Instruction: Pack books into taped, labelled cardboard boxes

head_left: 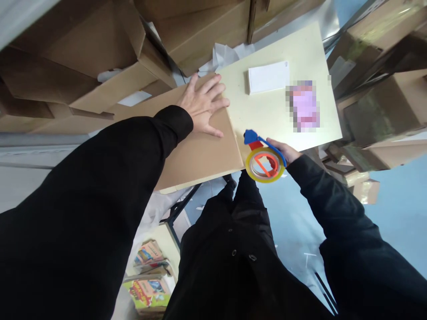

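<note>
- Open cartons (100, 62) crowd beyond the tabletop's far left edge.
- Brown cardboard (200, 155) covers the left part of the tabletop (260, 109).
- The left hand (204, 106) presses nothing between its fingers; it's spread flat near the cardboard's far right corner.
- By the near edge, the right hand (286, 151) grasps a tape dispenser (265, 164), right beside the cardboard.
- A white box (268, 78) lies toward the far edge.
- Something pink, blurred (305, 106), sits near the right edge.

A packing workplace or storeroom is shown: open brown cardboard boxes (110, 44) are placed around a pale smooth-topped table (267, 109).
</note>
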Motion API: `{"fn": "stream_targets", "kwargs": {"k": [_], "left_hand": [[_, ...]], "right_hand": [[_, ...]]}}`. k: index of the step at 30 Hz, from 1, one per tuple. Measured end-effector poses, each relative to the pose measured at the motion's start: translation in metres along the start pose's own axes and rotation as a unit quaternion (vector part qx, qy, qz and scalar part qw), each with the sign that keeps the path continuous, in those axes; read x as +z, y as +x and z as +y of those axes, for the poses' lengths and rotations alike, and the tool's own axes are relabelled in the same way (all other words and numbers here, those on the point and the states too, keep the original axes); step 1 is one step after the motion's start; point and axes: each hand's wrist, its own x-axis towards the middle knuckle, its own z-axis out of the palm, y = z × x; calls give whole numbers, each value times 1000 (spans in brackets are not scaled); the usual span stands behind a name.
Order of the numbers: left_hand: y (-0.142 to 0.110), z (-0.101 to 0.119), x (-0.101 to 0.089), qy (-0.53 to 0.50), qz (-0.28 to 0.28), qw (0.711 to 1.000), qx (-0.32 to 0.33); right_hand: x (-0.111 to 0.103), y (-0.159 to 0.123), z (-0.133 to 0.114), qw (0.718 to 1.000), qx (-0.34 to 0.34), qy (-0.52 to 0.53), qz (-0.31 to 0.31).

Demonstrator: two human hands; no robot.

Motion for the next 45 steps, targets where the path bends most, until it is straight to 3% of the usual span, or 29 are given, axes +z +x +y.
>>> {"fn": "stream_targets", "kwargs": {"k": [3,5,8,10,12,14,16,18,21,23,26,29,32,36,39,41,42,45], "left_hand": [[-5,-18,3,11,45,998,-37],[-11,-29,0,30,36,995,-88],[-19,-41,-13,55,-2,976,-211],[-23,-41,-21,55,4,963,-262],[-21,-35,-24,43,8,974,-224],[-16,-27,-19,22,0,991,-132],[-9,-21,-9,6,-3,997,-71],[-3,-20,1,12,-10,998,-53],[-1,-29,10,32,-45,998,-32],[-1,-33,10,25,-27,999,-41],[1,-31,5,7,10,994,-108],[5,-19,-1,3,-11,985,-175],[5,-10,-6,-2,-21,973,-228],[-12,-13,-13,-12,-22,937,-348],[-27,-17,-18,-10,-27,877,-480],[-32,-15,-20,-6,4,853,-522],[-33,-12,-20,-5,22,865,-502],[-29,-3,-16,-20,21,941,-338]], "right_hand": [[-4,-12,16,999,44,-9,16],[-1,-11,14,999,38,6,18],[11,5,-11,998,-39,50,-17],[20,19,-37,993,-86,58,-50],[27,31,-63,990,-116,44,-62],[29,39,-83,990,-131,24,-53],[30,42,-94,990,-134,12,-41],[30,42,-96,990,-137,10,-40],[27,41,-87,991,-120,11,-50],[23,39,-73,993,-105,14,-47],[14,31,-41,995,-87,24,-33],[12,22,-9,998,-61,21,-24],[25,23,1,996,-64,8,-57],[52,47,-38,989,-108,-39,-90],[70,72,-87,983,-128,-100,-90],[78,84,-116,979,-119,-140,-85],[81,88,-126,978,-109,-161,-78],[82,90,-137,975,-74,-202,-55]]}}
